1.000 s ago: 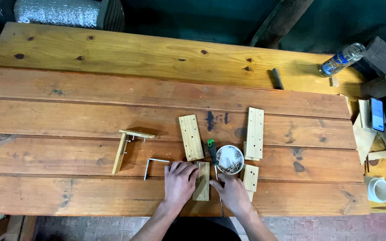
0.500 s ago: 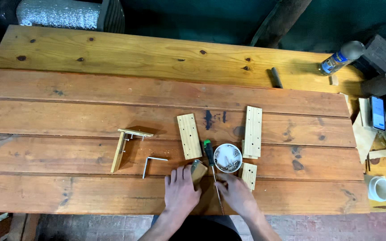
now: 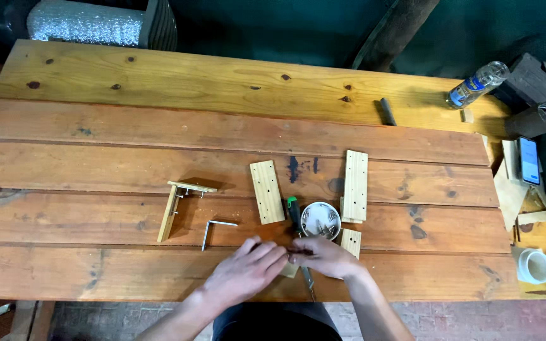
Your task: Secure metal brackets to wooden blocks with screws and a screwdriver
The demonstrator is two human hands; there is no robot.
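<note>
Big plank table (image 3: 96, 158) fills the view. Near its front edge the left hand (image 3: 248, 268) and right hand (image 3: 323, 256) meet, fingers pinched together on a small wood block (image 3: 291, 270) that peeks out beneath them. Just beyond, a screwdriver (image 3: 294, 211) lies beside a round screw tin (image 3: 320, 220).

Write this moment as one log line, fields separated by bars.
left hand on small wood piece | right hand beside it | screwdriver, bowl of screws near
</note>
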